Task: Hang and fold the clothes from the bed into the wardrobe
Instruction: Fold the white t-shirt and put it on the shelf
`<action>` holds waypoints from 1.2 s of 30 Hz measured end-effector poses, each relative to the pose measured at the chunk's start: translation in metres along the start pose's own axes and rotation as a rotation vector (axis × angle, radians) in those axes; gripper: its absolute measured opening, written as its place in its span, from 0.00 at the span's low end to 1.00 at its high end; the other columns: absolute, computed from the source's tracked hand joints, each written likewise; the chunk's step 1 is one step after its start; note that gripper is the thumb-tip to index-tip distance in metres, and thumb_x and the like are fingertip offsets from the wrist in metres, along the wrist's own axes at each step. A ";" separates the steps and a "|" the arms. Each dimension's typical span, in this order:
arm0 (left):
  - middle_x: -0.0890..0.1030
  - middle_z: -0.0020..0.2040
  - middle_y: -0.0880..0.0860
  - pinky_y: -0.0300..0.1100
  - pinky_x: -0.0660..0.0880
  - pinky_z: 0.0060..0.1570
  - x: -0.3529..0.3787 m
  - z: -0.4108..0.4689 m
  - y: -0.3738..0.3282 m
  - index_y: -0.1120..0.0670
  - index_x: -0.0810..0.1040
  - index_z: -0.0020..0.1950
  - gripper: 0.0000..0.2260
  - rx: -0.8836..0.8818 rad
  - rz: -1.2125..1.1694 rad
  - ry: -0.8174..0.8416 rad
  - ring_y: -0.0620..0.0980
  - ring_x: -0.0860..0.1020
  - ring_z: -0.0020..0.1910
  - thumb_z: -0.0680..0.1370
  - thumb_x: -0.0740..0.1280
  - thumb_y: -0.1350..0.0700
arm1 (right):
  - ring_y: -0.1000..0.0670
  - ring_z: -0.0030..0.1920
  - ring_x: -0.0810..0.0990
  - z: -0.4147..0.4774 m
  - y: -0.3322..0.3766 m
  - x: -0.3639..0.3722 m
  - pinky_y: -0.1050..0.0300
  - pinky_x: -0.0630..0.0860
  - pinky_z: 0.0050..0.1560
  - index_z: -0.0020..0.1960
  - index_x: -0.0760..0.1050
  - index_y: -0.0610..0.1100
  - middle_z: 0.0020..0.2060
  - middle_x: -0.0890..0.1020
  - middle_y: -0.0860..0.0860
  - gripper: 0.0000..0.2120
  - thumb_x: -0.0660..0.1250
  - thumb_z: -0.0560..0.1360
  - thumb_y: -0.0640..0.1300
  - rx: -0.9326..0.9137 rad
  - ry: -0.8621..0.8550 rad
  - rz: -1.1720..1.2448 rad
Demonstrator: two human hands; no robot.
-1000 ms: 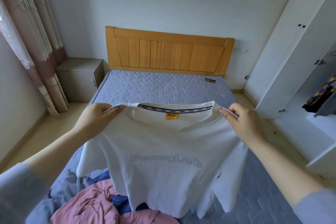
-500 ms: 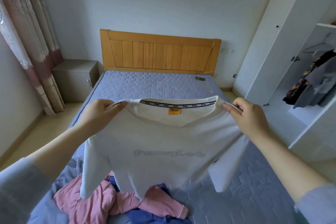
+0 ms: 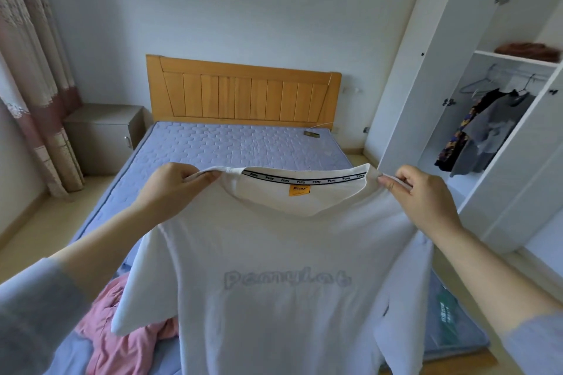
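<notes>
A white T-shirt (image 3: 274,298) with pale grey lettering and an orange neck label hangs spread in front of me above the bed (image 3: 237,146). My left hand (image 3: 173,189) pinches its left shoulder seam beside the collar. My right hand (image 3: 423,195) pinches the right shoulder seam the same way. The shirt's hem drops out of view at the bottom. A pink garment (image 3: 122,335) lies crumpled on the blue quilted mattress at the lower left, partly hidden by the shirt. The white wardrobe (image 3: 487,143) stands open at the right.
Inside the wardrobe a dark patterned garment (image 3: 457,134) and a grey one (image 3: 484,137) hang on a rail beside a bare hanger (image 3: 478,85); a brown item (image 3: 530,50) lies on the upper shelf. A grey nightstand (image 3: 103,134) and curtains (image 3: 33,94) are at the left.
The view has turned right and up, showing more of the open wardrobe. Both hands keep their hold and have lifted the shirt higher and closer to me.
</notes>
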State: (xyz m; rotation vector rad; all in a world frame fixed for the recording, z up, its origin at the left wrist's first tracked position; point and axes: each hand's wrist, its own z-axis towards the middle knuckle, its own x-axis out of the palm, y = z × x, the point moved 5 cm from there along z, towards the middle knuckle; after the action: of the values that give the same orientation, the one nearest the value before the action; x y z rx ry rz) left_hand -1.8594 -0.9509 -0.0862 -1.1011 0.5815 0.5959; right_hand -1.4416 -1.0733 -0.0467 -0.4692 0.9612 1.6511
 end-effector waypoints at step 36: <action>0.69 0.26 0.49 0.43 0.62 0.30 0.296 0.096 0.103 0.55 0.68 0.29 0.27 -0.467 0.177 0.260 0.50 0.70 0.28 0.76 0.60 0.34 | 0.44 0.30 0.67 0.084 -0.248 0.250 0.48 0.69 0.31 0.32 0.63 0.48 0.22 0.66 0.52 0.21 0.69 0.75 0.56 0.169 0.476 -0.014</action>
State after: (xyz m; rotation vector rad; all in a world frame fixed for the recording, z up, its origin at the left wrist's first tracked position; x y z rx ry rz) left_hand -1.7092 -0.7824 -0.3239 -1.5932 0.7936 0.7713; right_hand -1.2718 -0.8399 -0.2653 -0.7706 1.4299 1.4558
